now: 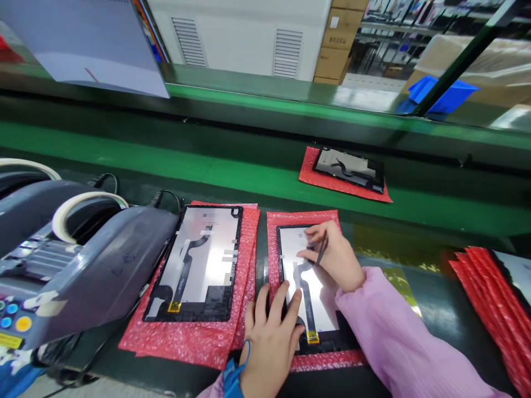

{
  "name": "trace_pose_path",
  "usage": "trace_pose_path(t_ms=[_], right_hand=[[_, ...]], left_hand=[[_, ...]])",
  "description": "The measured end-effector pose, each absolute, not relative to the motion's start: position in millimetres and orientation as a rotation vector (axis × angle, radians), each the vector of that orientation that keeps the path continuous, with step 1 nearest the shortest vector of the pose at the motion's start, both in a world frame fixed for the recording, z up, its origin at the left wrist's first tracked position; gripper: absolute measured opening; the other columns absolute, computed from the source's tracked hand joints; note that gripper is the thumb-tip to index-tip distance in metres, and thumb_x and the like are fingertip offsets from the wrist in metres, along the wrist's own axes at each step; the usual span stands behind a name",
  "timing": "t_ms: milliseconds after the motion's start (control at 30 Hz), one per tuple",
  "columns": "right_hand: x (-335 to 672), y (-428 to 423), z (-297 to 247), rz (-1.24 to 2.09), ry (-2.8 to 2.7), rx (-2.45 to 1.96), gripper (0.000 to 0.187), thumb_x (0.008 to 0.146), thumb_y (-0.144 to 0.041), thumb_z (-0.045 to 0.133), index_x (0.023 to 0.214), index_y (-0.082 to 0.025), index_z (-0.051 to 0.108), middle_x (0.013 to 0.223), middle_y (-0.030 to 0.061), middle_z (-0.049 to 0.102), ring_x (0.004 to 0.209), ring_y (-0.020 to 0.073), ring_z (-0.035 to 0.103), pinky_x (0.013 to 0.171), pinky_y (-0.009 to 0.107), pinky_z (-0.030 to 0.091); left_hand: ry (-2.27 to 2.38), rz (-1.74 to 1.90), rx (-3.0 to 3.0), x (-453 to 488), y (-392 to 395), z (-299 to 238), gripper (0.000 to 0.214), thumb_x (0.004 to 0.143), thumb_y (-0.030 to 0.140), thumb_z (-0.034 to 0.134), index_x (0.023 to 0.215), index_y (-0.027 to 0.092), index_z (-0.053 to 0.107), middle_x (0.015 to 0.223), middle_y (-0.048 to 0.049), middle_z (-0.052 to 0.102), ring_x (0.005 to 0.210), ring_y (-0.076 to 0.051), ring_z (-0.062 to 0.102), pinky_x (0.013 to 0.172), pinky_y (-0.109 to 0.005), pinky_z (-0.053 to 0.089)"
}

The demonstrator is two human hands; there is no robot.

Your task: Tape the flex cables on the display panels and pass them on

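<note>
A tablet screen panel [327, 298] lies back side up on red bubble wrap [326, 362] in front of me. A black flex cable with a yellow end runs down its back. My left hand [271, 331] rests with spread fingers over the panel's lower left edge. Above the upper part of the same panel, my right hand [334, 257] is closed around dark tweezers [322, 247]. The tweezers' tips are too small to make out against the panel. Just to the left, a second tablet screen panel [207, 260] lies on more bubble wrap.
Grey tape dispensers [95, 271] with cables stand at the left. A third panel [350, 168] on bubble wrap lies on the green strip [249, 177] farther back. Stacked red bubble bags [489, 298] with a panel sit at the right. A raised ledge [257, 91] bounds the back.
</note>
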State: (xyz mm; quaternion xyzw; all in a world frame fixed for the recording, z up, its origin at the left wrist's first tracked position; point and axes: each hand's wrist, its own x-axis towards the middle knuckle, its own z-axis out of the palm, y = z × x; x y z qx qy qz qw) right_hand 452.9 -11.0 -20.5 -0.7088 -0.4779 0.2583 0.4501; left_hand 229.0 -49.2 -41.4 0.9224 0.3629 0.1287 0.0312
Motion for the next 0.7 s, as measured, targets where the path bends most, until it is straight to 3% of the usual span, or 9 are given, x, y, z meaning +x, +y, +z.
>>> trace_pose_path(t_ms=[100, 200, 400, 567, 700], right_hand=[[476.8, -21.7, -13.2, 0.416, -1.083, -1.989, 0.049, 0.076, -0.06, 0.072, 0.089, -0.027, 0.039, 0.096, 0.0073, 0.065, 0.08, 0.0249, 0.064, 0.072, 0.038, 0.049], [492.6, -40.2, -7.7, 0.342, -1.036, -2.338, 0.044, 0.077, -0.058, 0.067, 0.088, -0.027, 0.037, 0.077, 0.0015, 0.059, 0.061, 0.0236, 0.058, 0.06, 0.035, 0.042], [476.7, -50.8, -9.7, 0.664, -1.016, -2.2, 0.043, 0.071, -0.05, 0.07, 0.087, -0.028, 0.036, 0.061, -0.0076, 0.049, 0.054, 0.0207, 0.053, 0.053, 0.031, 0.038], [483.6, -41.1, 6.8, 0.597, -0.997, -1.762, 0.041, 0.08, -0.056, 0.066, 0.084, -0.028, 0.037, 0.074, -0.0057, 0.048, 0.066, 0.0161, 0.051, 0.061, 0.028, 0.045], [568.9, -25.4, 33.2, 0.288, -0.851, -1.815, 0.046, 0.08, -0.058, 0.068, 0.092, -0.028, 0.035, 0.085, -0.0029, 0.052, 0.066, 0.0141, 0.052, 0.062, 0.028, 0.046]], left_hand=[[1.099, 0.385, 2.872, 228.0, -49.1, -43.0, 0.051, 0.094, 0.035, 0.061, 0.145, 0.034, 0.054, 0.148, -0.0043, 0.056, 0.135, -0.037, 0.042, 0.102, -0.051, 0.038], [1.058, 0.403, 2.88, 227.5, -47.0, -45.4, 0.053, 0.095, 0.037, 0.059, 0.147, 0.035, 0.052, 0.15, -0.0053, 0.055, 0.138, -0.037, 0.042, 0.105, -0.05, 0.036], [0.995, 0.488, 2.903, 226.0, -42.3, -50.1, 0.048, 0.096, 0.03, 0.056, 0.144, 0.031, 0.056, 0.146, -0.007, 0.059, 0.137, -0.034, 0.045, 0.105, -0.047, 0.035], [0.994, 0.581, 2.953, 224.6, -40.0, -51.7, 0.065, 0.09, 0.024, 0.059, 0.153, 0.026, 0.043, 0.152, -0.0115, 0.052, 0.141, -0.032, 0.042, 0.11, -0.047, 0.031], [0.911, 0.62, 3.018, 224.9, -36.9, -52.1, 0.069, 0.086, 0.026, 0.058, 0.154, 0.03, 0.042, 0.152, -0.0072, 0.054, 0.142, -0.032, 0.039, 0.115, -0.048, 0.021]])
